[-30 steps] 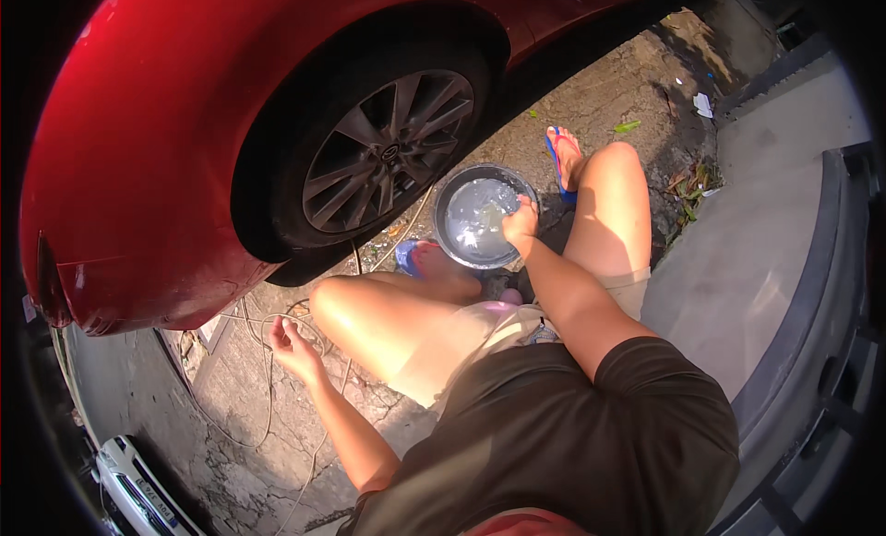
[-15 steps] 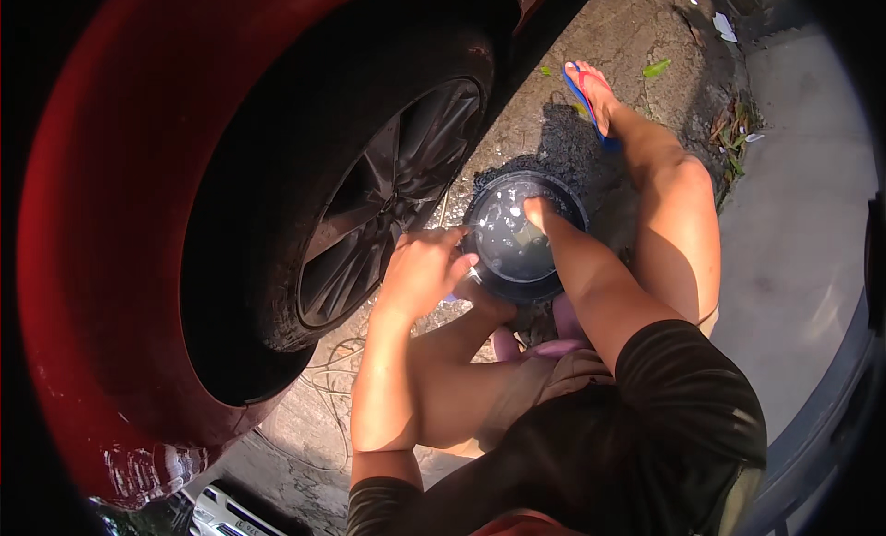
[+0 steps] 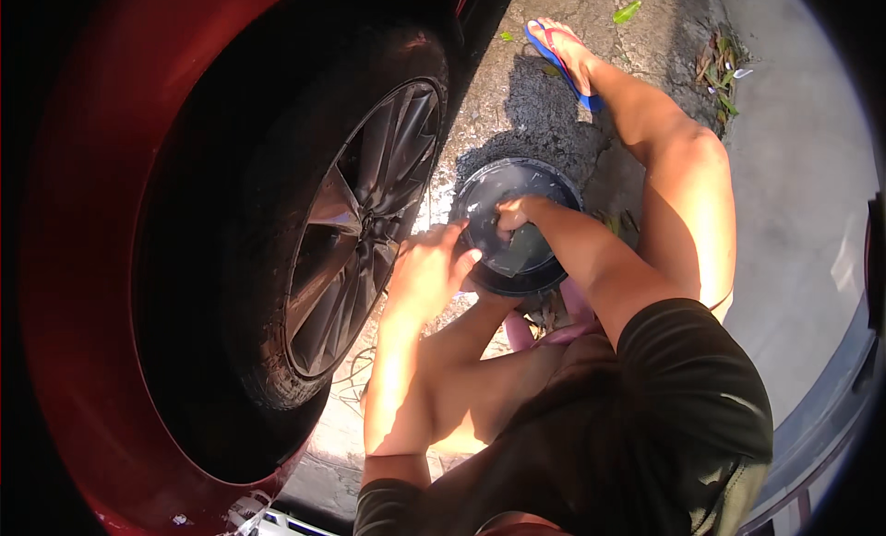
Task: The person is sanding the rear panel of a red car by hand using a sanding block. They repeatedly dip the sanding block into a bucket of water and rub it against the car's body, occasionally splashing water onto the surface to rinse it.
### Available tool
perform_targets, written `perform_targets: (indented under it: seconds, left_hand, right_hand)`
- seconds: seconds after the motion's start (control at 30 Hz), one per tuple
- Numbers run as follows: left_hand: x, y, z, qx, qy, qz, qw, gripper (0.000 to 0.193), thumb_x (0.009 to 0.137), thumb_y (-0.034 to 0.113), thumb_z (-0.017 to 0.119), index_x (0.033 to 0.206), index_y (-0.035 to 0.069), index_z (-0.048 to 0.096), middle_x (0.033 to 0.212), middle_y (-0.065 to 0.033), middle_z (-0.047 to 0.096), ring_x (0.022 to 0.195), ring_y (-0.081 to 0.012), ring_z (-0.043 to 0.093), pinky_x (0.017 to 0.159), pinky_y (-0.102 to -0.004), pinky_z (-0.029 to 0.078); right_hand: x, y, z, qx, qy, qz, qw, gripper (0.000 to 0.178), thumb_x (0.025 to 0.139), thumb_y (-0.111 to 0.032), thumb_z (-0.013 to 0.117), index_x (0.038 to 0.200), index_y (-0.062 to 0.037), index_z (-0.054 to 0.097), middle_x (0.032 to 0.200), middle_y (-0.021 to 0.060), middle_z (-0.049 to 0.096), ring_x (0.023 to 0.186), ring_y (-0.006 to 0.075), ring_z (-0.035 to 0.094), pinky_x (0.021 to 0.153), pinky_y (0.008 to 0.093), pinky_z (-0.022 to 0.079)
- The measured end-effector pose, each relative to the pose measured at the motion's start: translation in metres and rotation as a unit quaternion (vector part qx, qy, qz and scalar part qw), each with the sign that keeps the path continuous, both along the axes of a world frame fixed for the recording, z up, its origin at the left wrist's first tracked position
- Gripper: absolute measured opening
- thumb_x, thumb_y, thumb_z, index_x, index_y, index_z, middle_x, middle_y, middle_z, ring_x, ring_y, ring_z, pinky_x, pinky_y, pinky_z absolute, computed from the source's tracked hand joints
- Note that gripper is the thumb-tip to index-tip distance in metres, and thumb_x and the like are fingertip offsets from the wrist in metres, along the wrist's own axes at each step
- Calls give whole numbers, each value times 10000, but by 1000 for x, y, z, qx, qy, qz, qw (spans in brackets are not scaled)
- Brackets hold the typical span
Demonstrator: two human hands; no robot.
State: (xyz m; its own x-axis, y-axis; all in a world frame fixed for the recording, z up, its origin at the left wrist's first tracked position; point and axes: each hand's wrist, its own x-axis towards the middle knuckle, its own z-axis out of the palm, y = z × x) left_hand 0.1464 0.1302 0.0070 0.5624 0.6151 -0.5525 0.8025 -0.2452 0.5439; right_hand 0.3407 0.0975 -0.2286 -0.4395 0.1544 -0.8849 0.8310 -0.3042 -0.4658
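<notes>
A round dark bucket (image 3: 521,283) of cloudy water stands on the ground between my legs. My right hand (image 3: 520,213) reaches into it, fingers bent down at the water; whether they hold anything is unclear. A pale greenish patch (image 3: 530,248) shows in the water beside that hand, too blurred to name. Over the bucket's left rim hangs my left hand (image 3: 427,270), open, its thumb and fingers apart and nothing in them. Just left of it is a car wheel with a dark spoked rim (image 3: 367,224) and a black tyre (image 3: 226,287).
The red car body (image 3: 78,287) curves around the wheel on the left. My foot wears a blue flip-flop (image 3: 572,70) on the rough ground. A pink thing (image 3: 519,331) is below the bucket. Dry leaves (image 3: 718,70) line the smooth grey concrete (image 3: 798,213) at right.
My right hand has come partly up in the bucket, so more of its fingers show. My left hand stays by the rim. The whole view has shifted slightly.
</notes>
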Motion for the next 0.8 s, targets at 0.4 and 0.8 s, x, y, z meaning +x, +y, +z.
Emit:
perform_targets:
  seconds: [0.4, 0.8]
  left_hand:
    - [-23, -21, 9, 84, 45, 21, 995, 526, 999, 400, 652, 1377, 35, 619, 1245, -218, 691, 1155, -404, 671, 1025, -519, 491]
    - [-31, -24, 15, 84, 67, 25, 994, 576, 973, 396, 684, 1426, 54, 584, 1281, -213, 684, 1179, -389, 670, 1046, -530, 480]
  right_hand:
    - [55, -20, 35, -60, 119, -507, 852, 579, 831, -33, 738, 1383, 43, 578, 1122, 146, 724, 1058, 283, 703, 940, 413, 548]
    - [-10, -107, 53, 443, -16, -183, 877, 698, 821, -183, 804, 1458, -140, 521, 1424, 132, 515, 1371, 349, 482, 1094, 476, 438]
